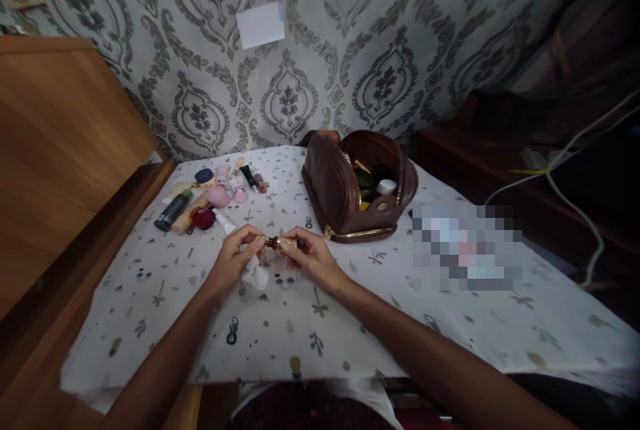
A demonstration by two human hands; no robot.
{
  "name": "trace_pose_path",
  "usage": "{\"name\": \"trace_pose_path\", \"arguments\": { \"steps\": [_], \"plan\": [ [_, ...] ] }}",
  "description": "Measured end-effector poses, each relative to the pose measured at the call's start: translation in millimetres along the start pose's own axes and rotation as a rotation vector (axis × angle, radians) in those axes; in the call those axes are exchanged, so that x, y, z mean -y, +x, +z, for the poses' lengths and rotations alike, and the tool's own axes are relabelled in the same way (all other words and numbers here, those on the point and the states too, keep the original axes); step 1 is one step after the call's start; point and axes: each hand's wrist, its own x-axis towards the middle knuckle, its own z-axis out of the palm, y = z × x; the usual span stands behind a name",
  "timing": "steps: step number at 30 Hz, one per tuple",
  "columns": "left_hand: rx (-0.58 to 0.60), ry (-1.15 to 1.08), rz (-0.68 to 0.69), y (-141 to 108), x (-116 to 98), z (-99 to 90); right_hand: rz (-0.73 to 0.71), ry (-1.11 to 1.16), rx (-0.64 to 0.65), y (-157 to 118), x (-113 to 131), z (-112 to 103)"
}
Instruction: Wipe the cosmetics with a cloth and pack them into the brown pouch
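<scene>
Both my hands meet over the middle of the table around a small gold-and-dark-brown cosmetic tube, held level. My left hand pinches its left end, and a crumpled white tissue hangs below those fingers. The other end sits in the closed fingers of my right hand. Whether the tube is one piece or two parted pieces is too small to tell. Just beyond my left hand lies a white squeeze tube. To the upper right of my right hand stands a brown leather toiletry bag, unzipped, with cosmetics inside.
Several cosmetics lie at the back left, among them a dark green bottle, a red round item, a blue-lidded jar and a black tube. A pixelated item lies right. A wooden panel borders the left.
</scene>
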Motion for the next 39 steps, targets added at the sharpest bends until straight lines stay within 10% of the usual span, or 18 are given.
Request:
{"name": "trace_pose_path", "arguments": {
  "steps": [25,39],
  "plan": [
    [0.017,0.15,0.108,-5.5,-0.4,-2.2,0.223,0.041,0.185,-0.7,1.7,-3.4],
    [-0.049,0.221,0.075,-5.7,2.9,-2.7,-0.045,-0.189,0.137,-5.3,-1.6,-1.0]
  ]
}}
